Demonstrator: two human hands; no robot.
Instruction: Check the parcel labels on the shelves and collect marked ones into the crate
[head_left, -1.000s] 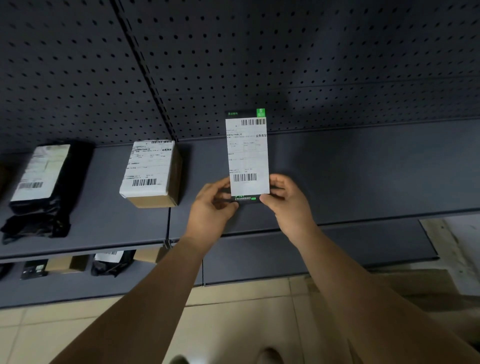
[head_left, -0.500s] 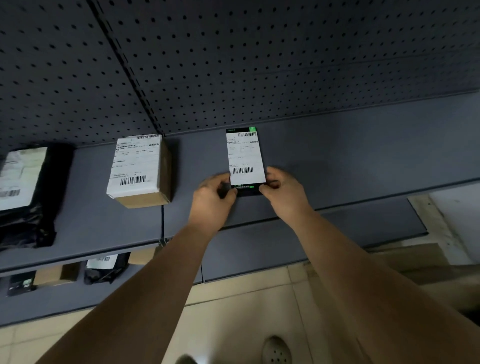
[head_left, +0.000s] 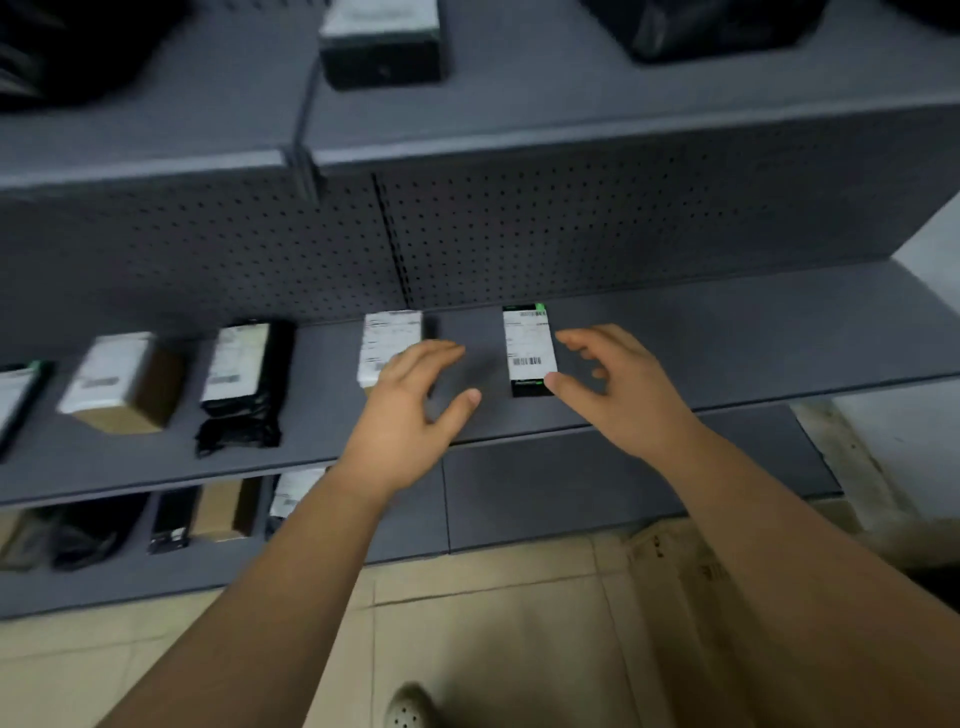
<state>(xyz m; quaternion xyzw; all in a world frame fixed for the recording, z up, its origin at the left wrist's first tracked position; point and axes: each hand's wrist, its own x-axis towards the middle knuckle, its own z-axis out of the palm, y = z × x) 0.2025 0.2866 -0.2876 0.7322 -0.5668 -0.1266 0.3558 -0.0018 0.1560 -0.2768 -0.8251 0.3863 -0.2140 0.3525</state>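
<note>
A flat black parcel with a white label and green corner (head_left: 528, 349) lies on the middle shelf (head_left: 727, 358). My right hand (head_left: 608, 387) hovers just right of it with fingers spread and loosely bent, thumb tip near its lower right corner, holding nothing. My left hand (head_left: 410, 410) is open over the shelf to the parcel's left, partly covering a brown box with a white label (head_left: 389, 343). No crate is clearly in view.
Further left on the same shelf sit a black bag parcel (head_left: 244, 384), a brown labelled box (head_left: 122, 384) and another flat parcel (head_left: 15, 395). The top shelf holds a dark box (head_left: 382, 44) and black bags. Several parcels lie on the bottom shelf (head_left: 171, 519). Flattened cardboard (head_left: 675, 566) lies on the tiled floor.
Both hands have let go of the flat black parcel, which now lies on the shelf, and have drawn apart. The view has tilted and pulled back, showing more shelves.
</note>
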